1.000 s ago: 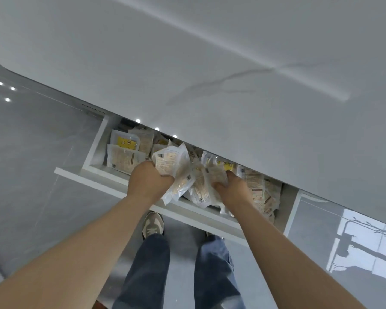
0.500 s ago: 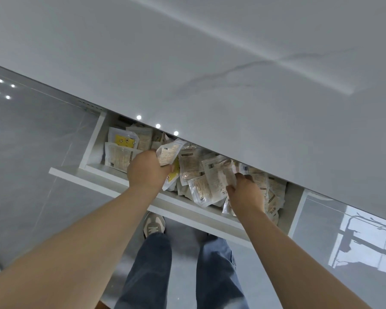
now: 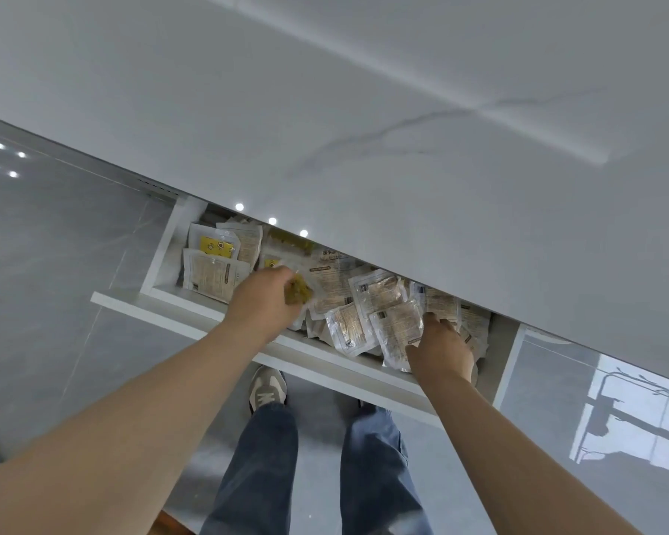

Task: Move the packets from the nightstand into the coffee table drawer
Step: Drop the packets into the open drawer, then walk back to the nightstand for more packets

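Both hands are in the open coffee table drawer [image 3: 159, 264], where the packets [image 3: 379, 303] lie heaped: light, crinkly, slippery film, best pinched at a sealed edge. Left hand [image 3: 265, 299] grips a yellowish packet [image 3: 297, 293]; right hand [image 3: 439, 351] rests on one (grip unclear). Marble tabletop [image 3: 364, 110], glossy grey floor [image 3: 55, 245].

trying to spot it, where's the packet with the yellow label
In the head view, the yellow-label packet lies at the drawer's far left end, left of the left hand.
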Motion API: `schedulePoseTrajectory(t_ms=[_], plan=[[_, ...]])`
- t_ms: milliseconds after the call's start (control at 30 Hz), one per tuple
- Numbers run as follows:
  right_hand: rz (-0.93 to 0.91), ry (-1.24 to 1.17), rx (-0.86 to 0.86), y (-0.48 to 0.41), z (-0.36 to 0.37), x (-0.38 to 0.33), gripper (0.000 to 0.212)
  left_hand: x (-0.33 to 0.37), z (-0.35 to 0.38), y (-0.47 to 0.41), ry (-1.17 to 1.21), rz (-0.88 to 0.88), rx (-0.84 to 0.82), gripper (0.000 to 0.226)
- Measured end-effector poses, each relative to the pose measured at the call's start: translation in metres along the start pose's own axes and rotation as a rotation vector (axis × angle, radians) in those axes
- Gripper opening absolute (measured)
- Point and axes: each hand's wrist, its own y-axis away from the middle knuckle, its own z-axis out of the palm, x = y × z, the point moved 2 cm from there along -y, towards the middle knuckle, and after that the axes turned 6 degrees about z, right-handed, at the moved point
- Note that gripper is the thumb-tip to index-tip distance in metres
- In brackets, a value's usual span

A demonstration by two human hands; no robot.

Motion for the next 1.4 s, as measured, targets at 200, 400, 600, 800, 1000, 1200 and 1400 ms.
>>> schedulePoseTrajectory(t_ms=[200,400,600,800,1000,1200,1400], plan=[[-0.057,0.001,0.008,0.013,-0.009,-0.005,0.044,0.021,0.011,0.008,0.0,0.087,-0.116,0.04],[-0.216,-0.008,0.012,0.046,-0.041,0.006,0.038,0.044,-0.013,0.031,-0.115,0.198,-0.157,0.025],[-0.3,-0.143,0.077,0.118,-0.114,0.035,0.044,0.098,-0.085,0.072,-0.208,0.383,-0.162,0.029],[-0.258,-0.325,0.227,0.222,-0.21,0.092,0.044,0.196,-0.179,0.134,-0.284,0.524,-0.157,0.036],[-0.223,-0.486,0.468,0.319,-0.294,0.194,0.045,0.344,-0.246,0.203,-0.333,0.769,-0.075,0.045],[-0.131,-0.51,0.668,0.39,-0.355,0.336,0.045,0.504,-0.246,0.28,-0.306,0.964,0.005,0.042],[-0.051,-0.46,0.84,0.452,-0.402,0.505,0.042,0.669,-0.213,0.356,-0.26,1.16,0.098,0.037]])
